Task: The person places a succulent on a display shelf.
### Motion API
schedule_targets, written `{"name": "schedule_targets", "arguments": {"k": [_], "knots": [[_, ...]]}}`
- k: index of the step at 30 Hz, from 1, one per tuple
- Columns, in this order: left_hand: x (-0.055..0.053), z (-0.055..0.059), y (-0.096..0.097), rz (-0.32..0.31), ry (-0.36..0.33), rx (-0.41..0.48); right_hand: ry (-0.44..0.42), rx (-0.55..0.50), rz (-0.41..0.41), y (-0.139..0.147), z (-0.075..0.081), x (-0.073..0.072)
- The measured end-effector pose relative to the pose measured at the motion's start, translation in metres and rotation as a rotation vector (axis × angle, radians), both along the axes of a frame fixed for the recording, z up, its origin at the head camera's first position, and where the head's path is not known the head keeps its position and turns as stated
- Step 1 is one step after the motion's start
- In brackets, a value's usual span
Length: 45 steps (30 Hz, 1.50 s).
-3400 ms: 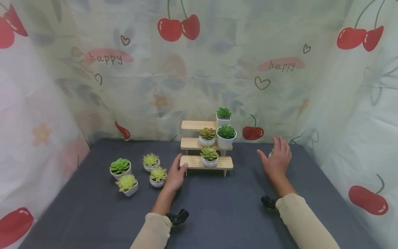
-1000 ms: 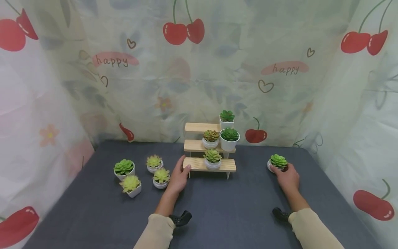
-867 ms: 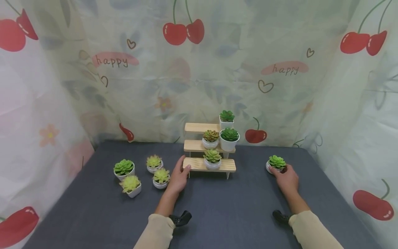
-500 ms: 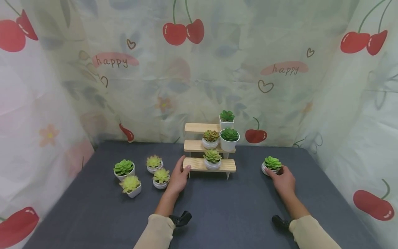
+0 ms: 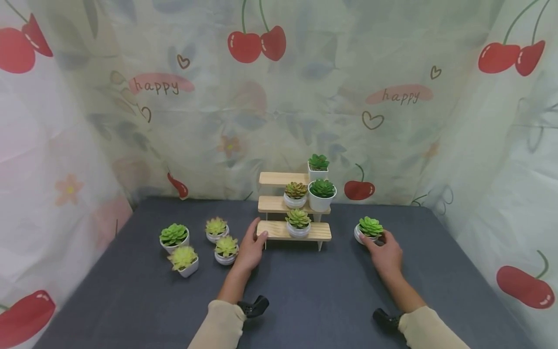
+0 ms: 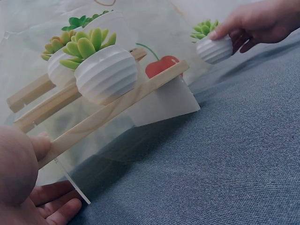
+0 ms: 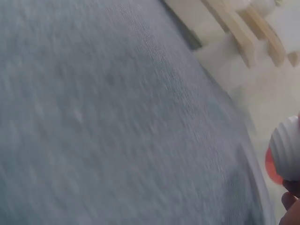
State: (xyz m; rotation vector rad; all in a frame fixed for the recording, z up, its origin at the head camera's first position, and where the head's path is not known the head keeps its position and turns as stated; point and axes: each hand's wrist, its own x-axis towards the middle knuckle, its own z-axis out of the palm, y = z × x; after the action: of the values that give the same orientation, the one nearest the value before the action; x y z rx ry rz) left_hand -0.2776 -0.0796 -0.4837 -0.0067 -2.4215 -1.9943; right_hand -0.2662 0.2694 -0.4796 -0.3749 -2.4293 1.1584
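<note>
My right hand point(image 5: 387, 253) grips a small potted succulent point(image 5: 370, 227) with bright green leaves, thumb on the near side of its ribbed white pot. The left wrist view shows this pot point(image 6: 213, 49) raised over the cloth, with a shadow below. At the left end of a three-step wooden plant stand point(image 5: 270, 229), my left hand point(image 5: 249, 252) holds the lowest step, thumb at the board's edge and fingers beneath by the leg. That step bears a yellow-green succulent point(image 5: 298, 224). A brownish succulent point(image 5: 295, 195) and a dark green one point(image 5: 321, 194) share the middle step.
On the top step's right end stands a succulent in a square pot point(image 5: 318, 167). Left of the stand, several potted succulents are grouped on the dark cloth, among them a bright green one point(image 5: 174, 237) and a pale one point(image 5: 226, 249). A cherry-print curtain point(image 5: 279, 106) closes off the back.
Earlier my right hand reached, spread, toward the far right; it then took hold of the bright green succulent and has carried it left toward the stand. My left hand stays at the stand.
</note>
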Motion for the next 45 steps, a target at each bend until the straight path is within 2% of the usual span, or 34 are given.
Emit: {"name": "schedule_targets", "arguments": {"k": [10, 17, 25, 34, 45], "knots": [[-0.001, -0.001, 0.000, -0.007, 0.013, 0.007, 0.034, -0.062, 0.054, -0.022, 0.005, 0.002], [-0.001, 0.000, 0.001, -0.005, -0.002, 0.012, 0.022, -0.099, 0.102, -0.038, 0.011, 0.004], [-0.001, 0.001, 0.000, -0.007, 0.006, 0.015, 0.062, -0.122, 0.157, -0.055, 0.017, 0.006], [-0.001, 0.000, 0.001, -0.009, 0.000, 0.030, 0.105, -0.098, 0.201, -0.069, 0.017, 0.005], [-0.001, 0.001, 0.001, -0.002, 0.003, 0.017, 0.083, -0.053, 0.254, -0.081, 0.018, -0.001]]}}
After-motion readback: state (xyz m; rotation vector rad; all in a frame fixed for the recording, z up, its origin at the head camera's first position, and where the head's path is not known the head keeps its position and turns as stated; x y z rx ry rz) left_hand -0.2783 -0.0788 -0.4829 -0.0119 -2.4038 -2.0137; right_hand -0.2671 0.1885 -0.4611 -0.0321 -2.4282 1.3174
